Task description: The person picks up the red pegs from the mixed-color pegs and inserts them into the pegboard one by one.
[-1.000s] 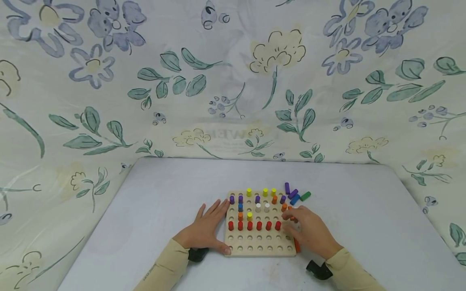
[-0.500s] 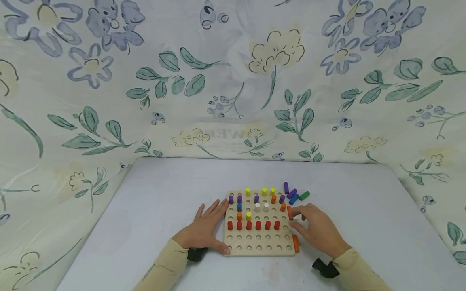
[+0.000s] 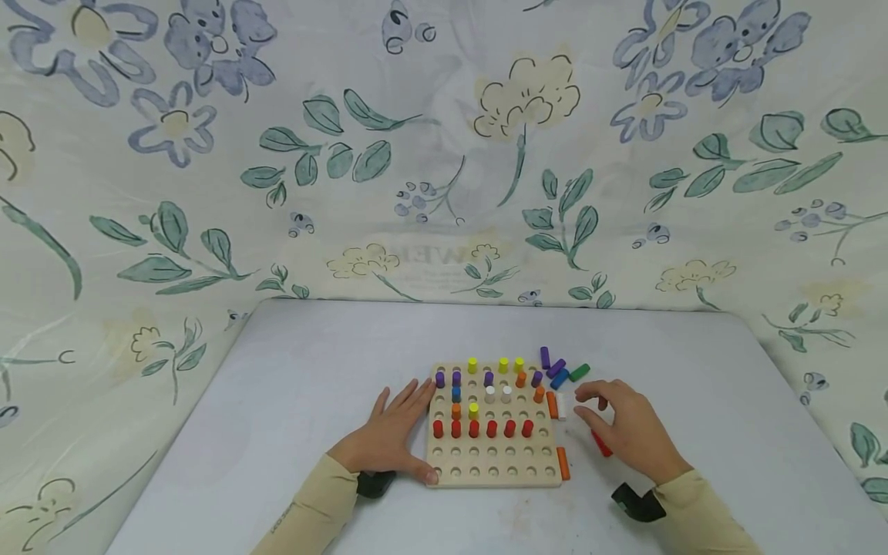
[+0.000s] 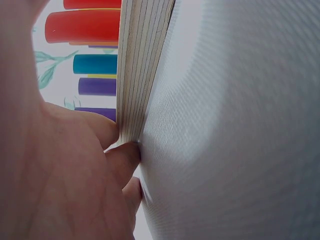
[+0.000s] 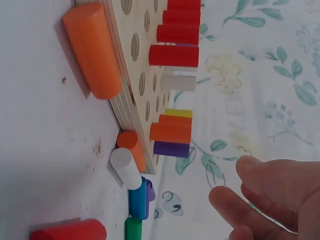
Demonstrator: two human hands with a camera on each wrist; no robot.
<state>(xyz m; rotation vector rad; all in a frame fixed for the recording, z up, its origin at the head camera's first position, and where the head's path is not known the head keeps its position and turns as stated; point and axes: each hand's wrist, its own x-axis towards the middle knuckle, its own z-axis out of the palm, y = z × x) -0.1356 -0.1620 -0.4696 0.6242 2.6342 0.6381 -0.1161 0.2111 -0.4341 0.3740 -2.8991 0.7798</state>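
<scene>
My left hand [image 3: 388, 435] rests at the left edge of a wooden pegboard [image 3: 483, 461], fingers spread along its side and thumb at the near corner. In the left wrist view, the fingertips touch the table beside the board's layered edge [image 4: 140, 65]. My right hand [image 3: 627, 428] hovers right of the board, thumb and fingers loosely bent and apart, holding nothing. Nearest to it lie a white peg [image 3: 561, 406] and a red peg [image 3: 600, 443], the latter partly hidden by the hand. Red pegs [image 3: 474, 429] fill most of one row on the board.
Two orange pegs, one far [image 3: 552, 405] and one near [image 3: 563, 463], lie along the board's right edge. Beyond the far right corner are purple pegs [image 3: 556, 368], a blue peg [image 3: 560, 378] and a green peg [image 3: 580, 372]. Yellow, purple, orange, blue and white pegs stand in the farther rows.
My right hand has moved right, from over the board's right edge to above the table. The loose white and red pegs have come into view. My left hand stays in place.
</scene>
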